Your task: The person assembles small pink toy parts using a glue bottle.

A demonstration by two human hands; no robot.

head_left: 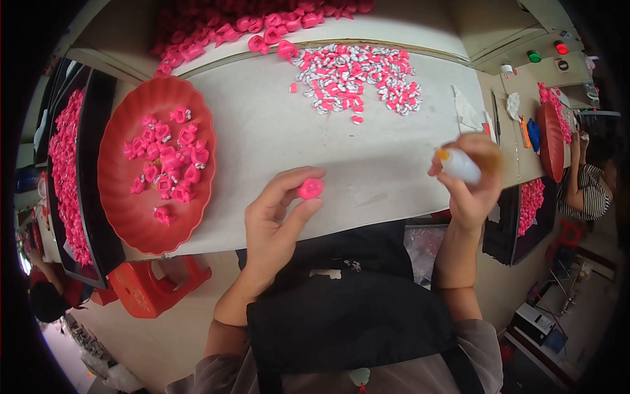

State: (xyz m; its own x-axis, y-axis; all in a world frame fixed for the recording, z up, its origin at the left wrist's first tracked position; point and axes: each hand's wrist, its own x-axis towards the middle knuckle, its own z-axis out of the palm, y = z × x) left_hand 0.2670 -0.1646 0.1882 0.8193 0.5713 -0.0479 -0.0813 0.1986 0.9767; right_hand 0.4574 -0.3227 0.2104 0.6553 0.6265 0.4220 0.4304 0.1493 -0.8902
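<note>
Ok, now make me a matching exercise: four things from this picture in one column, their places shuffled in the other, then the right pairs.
Things
1. small round bright-pink piece
2. white bottle with an orange tip
3. scalloped oval red tray
4. loose spread of small pink-and-white pieces

Places
A. far side of the pale work surface
B. in the right grip
C. at the left end of the work surface
D. in the left grip, between thumb and fingers

Right pairs: 1-D, 2-B, 3-C, 4-A
</note>
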